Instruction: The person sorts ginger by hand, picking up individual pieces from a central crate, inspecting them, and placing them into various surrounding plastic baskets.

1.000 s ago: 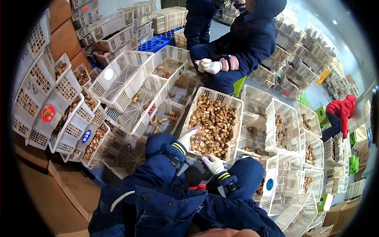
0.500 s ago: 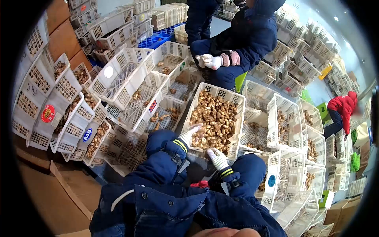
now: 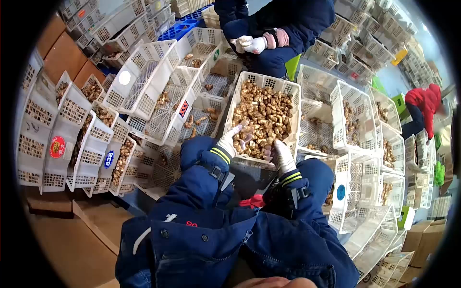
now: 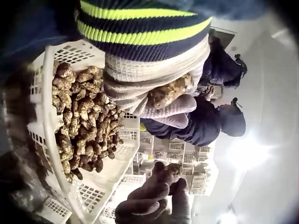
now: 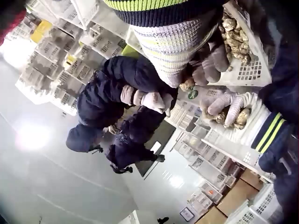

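Note:
A white plastic crate (image 3: 295,113) full of knobbly brown-and-cream mushrooms (image 3: 264,108) stands in front of my knees. My left hand (image 3: 229,141), in a pale knit glove, is over the crate's near left corner. In the left wrist view its fingers curl round a mushroom (image 4: 170,92) in the palm; the right wrist view shows mushroom pieces (image 5: 240,119) between those fingers. My right hand (image 3: 283,156), gloved too, is at the near right corner. It pinches a small mushroom (image 5: 187,84) between thumb and fingertips, also seen in the left wrist view.
Shallow crates (image 3: 197,108) with a few mushrooms lie to the left, and more crates (image 3: 353,117) to the right. Stacked crates (image 3: 53,144) line the far left beside cardboard boxes (image 3: 62,55). A seated person (image 3: 288,29) is opposite; another person in red (image 3: 422,108) bends at the right.
My right hand has moved from the crate's near rim up over its near right corner. The left hand stays near the left corner. The head view has tilted down.

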Motion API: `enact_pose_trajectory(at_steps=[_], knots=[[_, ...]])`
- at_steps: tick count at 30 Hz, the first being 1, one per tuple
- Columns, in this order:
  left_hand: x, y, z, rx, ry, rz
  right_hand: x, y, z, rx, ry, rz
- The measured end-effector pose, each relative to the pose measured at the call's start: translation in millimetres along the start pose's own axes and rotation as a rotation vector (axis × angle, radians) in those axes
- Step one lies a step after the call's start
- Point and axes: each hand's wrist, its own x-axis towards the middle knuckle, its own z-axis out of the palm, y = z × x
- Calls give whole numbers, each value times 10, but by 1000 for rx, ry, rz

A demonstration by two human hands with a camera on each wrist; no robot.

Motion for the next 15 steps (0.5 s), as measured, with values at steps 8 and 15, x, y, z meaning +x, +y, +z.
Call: enact_pose_trajectory(at_steps=[8, 15], knots=[[-79, -180, 285, -342, -221, 42, 30, -98, 38, 239, -9, 30], [-47, -205, 303, -271, -118, 33, -17, -160, 123, 188, 37, 8]])
